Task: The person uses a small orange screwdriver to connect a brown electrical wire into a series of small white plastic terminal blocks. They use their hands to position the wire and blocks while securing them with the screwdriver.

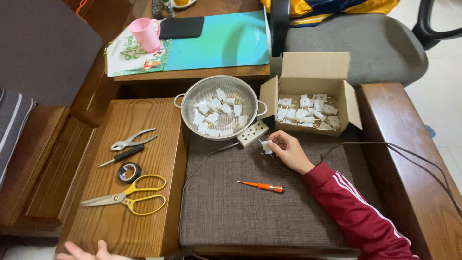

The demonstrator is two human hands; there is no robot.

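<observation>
My right hand (288, 150), in a red sleeve with white stripes, is shut on a small white plug part (265, 146) next to a cream socket block (252, 133) with a dark cable. A metal colander (192, 94) behind it holds several white plug parts. An open cardboard box (313, 67) to its right holds several more with brass pins. My left hand (91, 252) shows only at the bottom edge, fingers spread on the wooden board, holding nothing. An orange screwdriver (262, 186) lies on the brown cushion.
On the wooden board (144, 212) lie pliers (131, 140), a black-handled screwdriver (122, 155), a roll of black tape (129, 172) and yellow scissors (130, 196). A pink cup (145, 34), a booklet and a teal folder sit on the table behind. A grey chair stands at the far right.
</observation>
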